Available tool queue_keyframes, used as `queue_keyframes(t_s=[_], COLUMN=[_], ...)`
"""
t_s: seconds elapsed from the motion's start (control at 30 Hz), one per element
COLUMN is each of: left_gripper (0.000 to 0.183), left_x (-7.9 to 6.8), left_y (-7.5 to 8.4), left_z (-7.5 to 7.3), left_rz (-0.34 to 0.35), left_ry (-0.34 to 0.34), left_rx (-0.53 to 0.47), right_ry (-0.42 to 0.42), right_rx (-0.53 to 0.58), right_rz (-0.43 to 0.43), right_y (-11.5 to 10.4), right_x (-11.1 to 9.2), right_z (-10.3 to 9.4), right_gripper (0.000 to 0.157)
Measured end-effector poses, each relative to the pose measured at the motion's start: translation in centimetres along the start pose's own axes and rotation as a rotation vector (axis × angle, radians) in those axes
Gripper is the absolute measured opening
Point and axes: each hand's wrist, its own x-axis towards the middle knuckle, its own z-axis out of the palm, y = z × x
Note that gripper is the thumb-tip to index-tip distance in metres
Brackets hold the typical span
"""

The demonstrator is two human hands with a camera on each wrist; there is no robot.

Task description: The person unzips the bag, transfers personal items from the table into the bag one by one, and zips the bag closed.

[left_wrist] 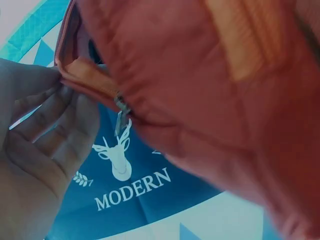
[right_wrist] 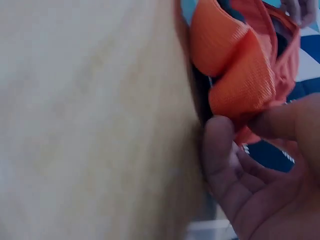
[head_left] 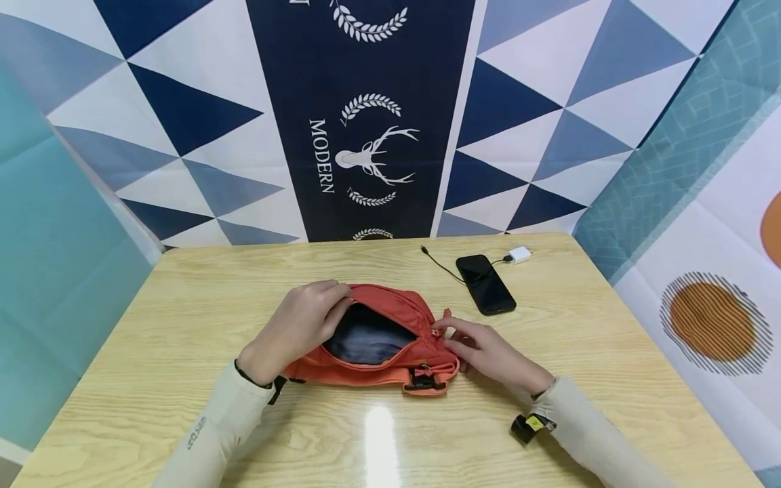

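Observation:
A red and orange waist bag (head_left: 399, 301) lies on the table with its zipped mouth gaping, showing a dark grey lining. My left hand (head_left: 299, 325) pinches the rim of the mouth at its left side, between thumb and fingers. In the left wrist view, a metal zipper pull (left_wrist: 120, 120) hangs a little away from that hand. At the bag's right end, my right hand (head_left: 485, 346) pinches the red fabric between thumb and fingers. The right wrist view shows orange mesh padding (right_wrist: 245, 75) just above these fingertips. A black buckle (head_left: 424, 379) sits at the bag's front right.
Behind and right of the bag, a black phone (head_left: 486, 285) lies on the wooden table (head_left: 201, 291). A short black cable (head_left: 442, 263) runs beneath or behind it to a white adapter (head_left: 519, 255). Patterned cloth walls stand at the back and sides.

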Motion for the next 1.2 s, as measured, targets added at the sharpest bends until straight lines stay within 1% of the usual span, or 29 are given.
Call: queue_keyframes(t_s=[0.07,0.13,0.23,0.3,0.37,0.43,0.5,0.57,0.63,0.73,0.87,1.0,1.07,1.13,1.2], left_gripper=[0.004,0.003,0.006,0.009,0.012,0.014,0.015,0.015,0.014,0.014,0.015,0.016,0.016,0.016,0.017], left_x=[0.0,0.0,0.1,0.2,0.2,0.2,0.2,0.2,0.2,0.2,0.0,-0.1,-0.1,-0.1,0.0], left_y=[0.0,0.0,0.0,-0.1,-0.1,0.0,0.1,0.2,0.3,0.4,0.5,0.6,0.7,0.8,0.8], left_z=[0.0,-0.1,-0.3,-0.5,-0.7,-0.9,-0.9,-1.0,-0.9,-0.7,-0.3,0.0,0.2,0.2,0.3], left_rz=[-0.013,-0.044,-0.118,-0.177,-0.229,-0.269,-0.291,-0.292,-0.277,-0.249,-0.231,-0.207,-0.195,-0.19,-0.188], left_ry=[-0.01,-0.014,-0.016,-0.007,0.002,0.008,-0.001,-0.033,-0.073,-0.127,-0.158,-0.202,-0.225,-0.243,-0.254], left_rx=[0.005,0.0,-0.016,-0.033,-0.049,-0.069,-0.093,-0.114,-0.114,-0.092,-0.066,-0.063,-0.058,-0.057,-0.049], right_ry=[0.029,0.083,0.19,0.238,0.252,0.234,0.21,0.191,0.185,0.169,0.104,0.015,-0.015,0.001,0.054], right_rx=[-0.022,-0.102,-0.341,-0.495,-0.602,-0.649,-0.674,-0.688,-0.698,-0.712,-0.699,-0.601,-0.558,-0.548,-0.589], right_rz=[-0.005,-0.026,-0.025,-0.007,0.014,0.02,0.024,0.034,0.041,0.014,-0.015,0.049,0.098,0.142,0.177], right_y=[0.3,0.5,0.8,0.9,1.0,1.3,1.6,1.9,2.0,1.9,1.1,0.3,0.1,0.2,0.5], right_x=[-0.1,-0.3,-0.8,-1.2,-1.5,-1.8,-1.8,-1.8,-1.7,-1.6,-1.9,-2.4,-2.7,-2.9,-3.1], right_z=[-0.7,-1.8,-3.7,-4.8,-5.6,-6.0,-6.1,-6.1,-6.1,-6.3,-7.1,-8.2,-8.9,-9.1,-9.1], right_gripper=[0.033,0.033,0.033,0.035,0.036,0.038,0.04,0.041,0.04,0.035,0.027,0.022,0.02,0.018,0.02])
